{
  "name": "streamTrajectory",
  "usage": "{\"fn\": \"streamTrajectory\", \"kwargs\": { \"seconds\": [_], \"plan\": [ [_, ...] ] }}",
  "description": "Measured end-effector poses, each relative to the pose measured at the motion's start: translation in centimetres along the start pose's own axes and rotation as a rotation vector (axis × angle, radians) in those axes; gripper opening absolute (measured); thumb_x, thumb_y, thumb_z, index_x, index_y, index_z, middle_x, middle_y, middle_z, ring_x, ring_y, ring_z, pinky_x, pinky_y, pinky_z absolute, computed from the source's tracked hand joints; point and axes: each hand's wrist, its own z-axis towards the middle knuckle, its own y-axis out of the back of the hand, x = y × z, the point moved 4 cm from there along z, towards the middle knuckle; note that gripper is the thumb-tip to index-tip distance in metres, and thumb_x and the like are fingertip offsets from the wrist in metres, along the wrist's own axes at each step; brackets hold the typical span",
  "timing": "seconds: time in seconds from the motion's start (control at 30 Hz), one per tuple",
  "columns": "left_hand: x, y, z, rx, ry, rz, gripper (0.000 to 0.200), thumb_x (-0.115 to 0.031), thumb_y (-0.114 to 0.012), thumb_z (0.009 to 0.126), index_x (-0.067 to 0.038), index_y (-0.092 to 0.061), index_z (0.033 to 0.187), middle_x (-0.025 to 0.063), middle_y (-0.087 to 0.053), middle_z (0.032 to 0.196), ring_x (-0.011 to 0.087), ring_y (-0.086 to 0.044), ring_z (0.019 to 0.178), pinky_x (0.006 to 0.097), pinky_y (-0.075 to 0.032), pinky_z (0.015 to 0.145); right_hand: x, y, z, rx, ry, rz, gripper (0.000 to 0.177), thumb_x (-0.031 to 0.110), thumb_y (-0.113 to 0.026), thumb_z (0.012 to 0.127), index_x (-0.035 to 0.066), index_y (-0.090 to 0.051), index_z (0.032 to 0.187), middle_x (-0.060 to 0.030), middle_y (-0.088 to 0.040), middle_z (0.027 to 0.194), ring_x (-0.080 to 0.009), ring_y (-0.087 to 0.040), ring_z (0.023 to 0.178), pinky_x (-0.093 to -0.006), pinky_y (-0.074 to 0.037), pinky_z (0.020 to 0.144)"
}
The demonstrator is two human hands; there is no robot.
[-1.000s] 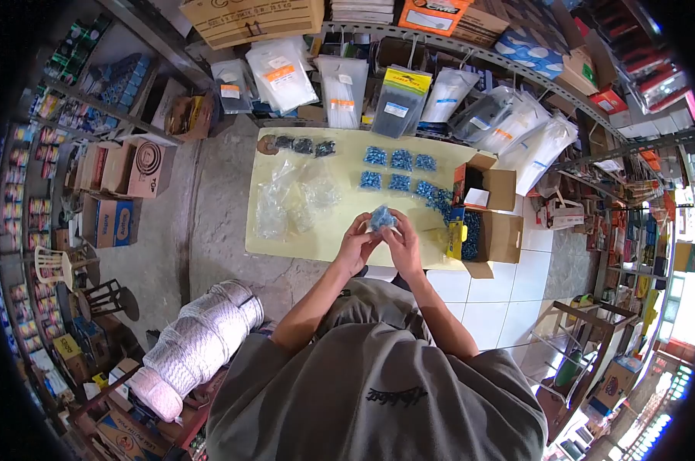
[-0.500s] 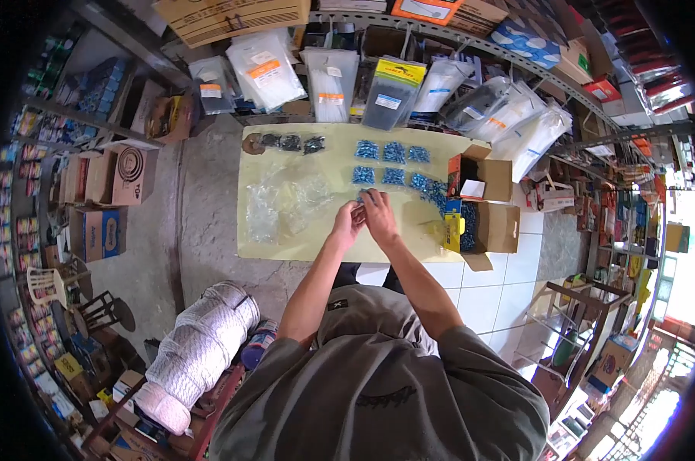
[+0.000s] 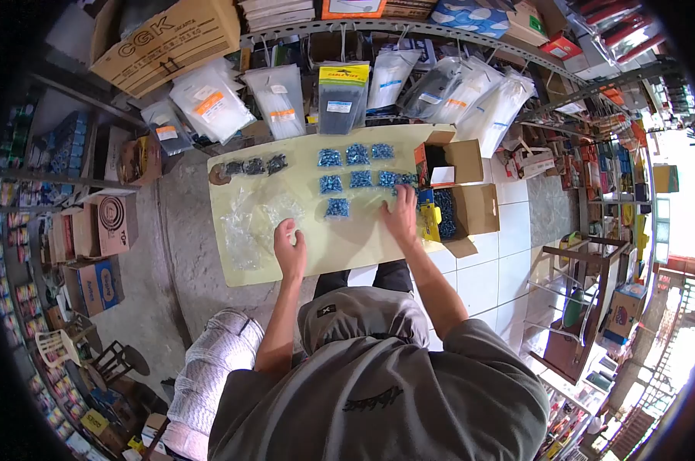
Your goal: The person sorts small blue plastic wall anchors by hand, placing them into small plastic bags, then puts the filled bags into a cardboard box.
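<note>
Several small clear bags of blue pieces lie in rows on the pale yellow table [image 3: 363, 253], one bag [image 3: 337, 207] alone in the lowest row. My left hand [image 3: 290, 246] is raised over the table beside the empty clear bags [image 3: 248, 223], fingers apart and holding nothing. Over at the right, my right hand [image 3: 400, 215] reaches to the loose blue pieces [image 3: 407, 180], its fingers bent down at them; whether it grips any is too small to tell. An open box of blue pieces [image 3: 445, 213] stands just right of that hand.
Three bags of dark pieces [image 3: 254, 166] lie at the table's back left, beside a brown ring [image 3: 219, 174]. Another open box [image 3: 440, 163] stands at the back right. Packs of cable ties [image 3: 343, 100] hang behind the table. A white wrapped roll [image 3: 213, 376] is at the lower left.
My hands have parted: the left went left, the right went right to the loose pieces. The bag that was at my fingers now lies on the table. The view has shifted.
</note>
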Motion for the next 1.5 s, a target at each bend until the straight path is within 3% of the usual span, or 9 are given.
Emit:
{"fn": "streamTrajectory", "kwargs": {
  "seconds": [0.07,0.2,0.3,0.5,0.73,0.93,1.0,1.2,1.5],
  "plan": [
    [-3.9,-1.4,0.7,0.039,-0.371,0.188,0.035,0.001,-0.060,0.079,-0.003,-0.057,0.113,0.0136,-0.059,0.109,0.0286,-0.056,0.105,0.0371,-0.045,0.091,-1.6,0.5,1.2,-0.022,0.012,-0.013,0.065,0.010,-0.069,0.074,-0.006,-0.037,0.129,-0.0294,-0.037,0.132,-0.0441,-0.036,0.125,-0.0450,-0.034,0.106],
    [-10.2,-9.5,2.5,0.483,-0.568,0.298,0.046,-0.002,-0.062,0.078,-0.006,-0.055,0.123,0.0160,-0.050,0.126,0.0340,-0.049,0.118,0.0424,-0.039,0.101,-4.0,-0.1,2.7,0.005,0.026,-0.015,0.076,0.012,-0.070,0.074,-0.009,-0.029,0.135,-0.0302,-0.034,0.135,-0.0454,-0.033,0.128,-0.0447,-0.031,0.109],
    [-10.3,-16.2,3.7,0.579,-0.761,0.469,0.056,-0.004,-0.063,0.078,-0.011,-0.050,0.132,0.0156,-0.045,0.136,0.0334,-0.041,0.129,0.0456,-0.035,0.106,-4.8,-0.5,3.3,0.040,0.048,-0.028,0.076,0.016,-0.070,0.075,-0.011,-0.030,0.134,-0.0302,-0.034,0.136,-0.0456,-0.033,0.129,-0.0446,-0.031,0.110],
    [-9.1,-21.6,6.0,0.741,-0.784,0.670,0.056,-0.007,-0.062,0.083,-0.011,-0.046,0.136,0.0131,-0.036,0.146,0.0321,-0.032,0.137,0.0470,-0.032,0.109,-5.3,-1.2,4.1,0.130,0.093,-0.153,0.080,0.022,-0.072,0.073,-0.008,-0.032,0.136,-0.0289,-0.033,0.141,-0.0429,-0.028,0.134,-0.0483,-0.024,0.113],
    [-7.6,-21.4,7.7,0.696,-0.756,0.577,0.039,-0.005,-0.060,0.079,-0.002,-0.059,0.118,0.0145,-0.058,0.120,0.0315,-0.051,0.117,0.0430,-0.037,0.105,-5.7,-1.5,4.2,0.116,0.100,-0.139,0.075,0.023,-0.068,0.075,-0.007,-0.036,0.135,-0.0268,-0.036,0.140,-0.0417,-0.032,0.132,-0.0490,-0.023,0.112],
    [-7.0,-21.2,8.0,0.569,-0.789,0.608,0.036,-0.004,-0.060,0.078,0.001,-0.060,0.114,0.0154,-0.059,0.115,0.0315,-0.054,0.110,0.0402,-0.041,0.100,-5.9,-2.0,4.2,-0.007,0.121,-0.113,0.062,0.023,-0.067,0.077,0.001,-0.046,0.132,-0.0244,-0.039,0.140,-0.0404,-0.036,0.130,-0.0503,-0.024,0.112],
    [-6.6,-21.2,8.1,0.564,-0.785,0.604,0.036,-0.004,-0.060,0.078,0.001,-0.060,0.114,0.0151,-0.059,0.115,0.0314,-0.054,0.110,0.0398,-0.041,0.100,-5.6,-1.6,4.6,-0.014,0.112,-0.090,0.053,0.021,-0.066,0.079,0.006,-0.051,0.128,-0.0214,-0.042,0.139,-0.0391,-0.038,0.130,-0.0509,-0.024,0.111],
    [-6.8,-21.1,8.0,0.565,-0.751,0.609,0.034,-0.004,-0.059,0.079,0.001,-0.061,0.113,0.0146,-0.059,0.116,0.0309,-0.053,0.112,0.0393,-0.041,0.101,-5.7,-1.3,5.0,0.008,0.091,0.019,0.035,0.013,-0.064,0.080,0.007,-0.059,0.114,-0.0187,-0.048,0.134,-0.0356,-0.042,0.128,-0.0507,-0.027,0.110],
    [-6.6,-21.3,8.1,0.569,-0.697,0.589,0.035,-0.004,-0.059,0.079,0.001,-0.060,0.114,0.0152,-0.058,0.119,0.0326,-0.053,0.112,0.0401,-0.042,0.100,-6.7,-2.3,4.5,-0.182,0.055,0.128,0.027,0.002,-0.060,0.076,0.005,-0.061,0.103,-0.0204,-0.055,0.121,-0.0397,-0.049,0.117,-0.0467,-0.037,0.102]
  ]
}}
